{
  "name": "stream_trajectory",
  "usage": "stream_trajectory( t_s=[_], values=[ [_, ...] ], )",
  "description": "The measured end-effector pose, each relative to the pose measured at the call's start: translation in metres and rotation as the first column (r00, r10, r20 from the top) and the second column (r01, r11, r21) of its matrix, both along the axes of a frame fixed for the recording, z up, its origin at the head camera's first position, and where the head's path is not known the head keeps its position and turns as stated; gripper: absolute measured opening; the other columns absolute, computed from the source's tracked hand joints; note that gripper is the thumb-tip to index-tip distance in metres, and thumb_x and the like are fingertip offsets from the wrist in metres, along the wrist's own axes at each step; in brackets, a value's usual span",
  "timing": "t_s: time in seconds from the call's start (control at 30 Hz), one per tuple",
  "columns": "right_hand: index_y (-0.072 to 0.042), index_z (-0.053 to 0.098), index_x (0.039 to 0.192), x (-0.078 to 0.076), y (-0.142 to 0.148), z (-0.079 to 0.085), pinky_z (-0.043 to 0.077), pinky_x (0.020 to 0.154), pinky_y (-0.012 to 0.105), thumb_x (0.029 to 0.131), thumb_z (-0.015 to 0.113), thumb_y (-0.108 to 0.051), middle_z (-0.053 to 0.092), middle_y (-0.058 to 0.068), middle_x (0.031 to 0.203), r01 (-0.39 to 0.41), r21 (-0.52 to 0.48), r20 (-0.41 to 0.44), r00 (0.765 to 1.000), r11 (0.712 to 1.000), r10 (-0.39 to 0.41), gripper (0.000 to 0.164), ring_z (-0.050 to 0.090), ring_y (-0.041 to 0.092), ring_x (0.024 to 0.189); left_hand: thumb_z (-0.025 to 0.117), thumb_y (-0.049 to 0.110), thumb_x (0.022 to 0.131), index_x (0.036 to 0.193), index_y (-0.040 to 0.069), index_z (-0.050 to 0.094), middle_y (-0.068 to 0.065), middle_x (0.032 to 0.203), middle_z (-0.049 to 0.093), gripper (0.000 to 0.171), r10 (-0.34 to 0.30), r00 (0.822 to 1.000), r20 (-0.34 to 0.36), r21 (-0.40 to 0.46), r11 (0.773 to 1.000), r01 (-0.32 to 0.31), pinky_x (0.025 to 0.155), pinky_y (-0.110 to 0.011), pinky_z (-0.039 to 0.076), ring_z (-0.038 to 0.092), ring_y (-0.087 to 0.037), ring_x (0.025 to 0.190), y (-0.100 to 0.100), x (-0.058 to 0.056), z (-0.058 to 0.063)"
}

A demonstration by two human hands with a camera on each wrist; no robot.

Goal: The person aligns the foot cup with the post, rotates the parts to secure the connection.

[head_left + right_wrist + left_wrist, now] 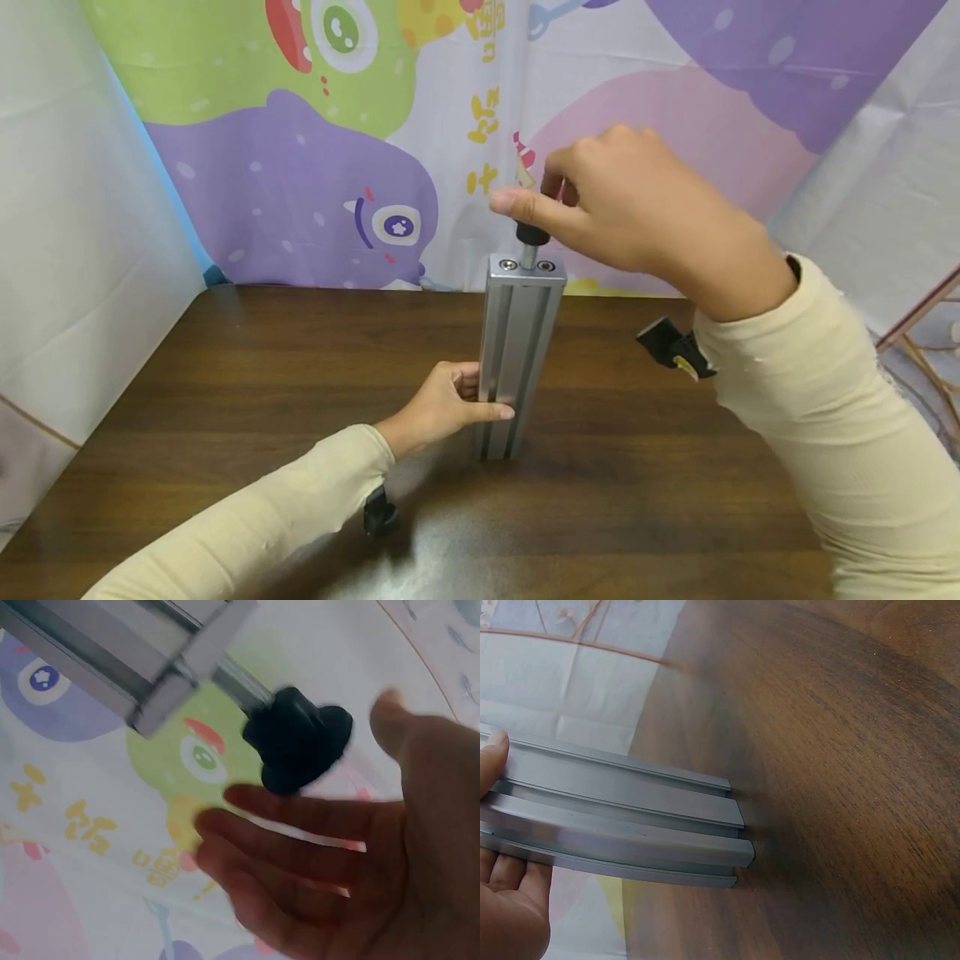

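Observation:
A silver aluminium profile (517,350) with grooves along its sides stands upright on the wooden table. My left hand (442,404) grips its lower part, thumb across the near face and fingers behind; the left wrist view shows the profile's lower end (667,825) at the tabletop. On top sits an end plate (527,268) with two bolts, and a metal rod (241,684) rises from between them. The rod carries a black knob (296,739) with a wider, lobed end. Around this knob my right hand (637,200) is spread, thumb apart from it; whether a fingertip touches it I cannot tell.
Behind the dark wooden table (300,358) hangs a cloth backdrop (315,183) with cartoon figures. White cloth (90,167) hangs at the left side. Black wrist mounts (675,346) stick out from both sleeves.

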State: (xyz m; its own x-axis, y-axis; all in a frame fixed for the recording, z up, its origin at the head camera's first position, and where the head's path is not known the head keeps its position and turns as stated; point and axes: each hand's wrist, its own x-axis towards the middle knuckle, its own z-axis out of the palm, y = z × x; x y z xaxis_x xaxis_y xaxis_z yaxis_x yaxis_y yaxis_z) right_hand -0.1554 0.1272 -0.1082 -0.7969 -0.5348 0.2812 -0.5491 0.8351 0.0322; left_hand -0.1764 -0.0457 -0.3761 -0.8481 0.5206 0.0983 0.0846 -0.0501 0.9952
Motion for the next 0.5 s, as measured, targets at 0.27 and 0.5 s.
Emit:
stream_trajectory(
  t_s=[0.27,0.5],
  values=[
    [-0.017,0.053,0.137,-0.015,0.026,0.007,0.05,0.089,0.038,0.094,0.062,-0.012,0.058,-0.004,0.132,-0.409,0.025,0.197,0.897,0.912,0.396,0.045,0.06,0.016,0.106,0.077,-0.002,0.077,0.116,-0.009,0.062,-0.019,0.102,0.071,0.042,-0.005,1.0,-0.002,0.012,1.0,0.005,0.084,-0.032,0.055,0.069,-0.019,0.093,0.0,0.0,0.0],
    [-0.013,0.059,0.131,-0.023,0.029,0.006,0.05,0.08,0.029,0.09,0.055,0.008,0.066,-0.001,0.118,-0.482,0.001,0.187,0.861,0.876,0.473,0.046,0.061,0.008,0.092,0.077,-0.002,0.077,0.115,-0.007,0.063,-0.018,0.101,0.071,0.041,0.006,1.0,0.015,-0.004,1.0,-0.006,0.084,-0.031,0.055,0.069,-0.019,0.092,0.001,0.0,0.0]
  ],
)
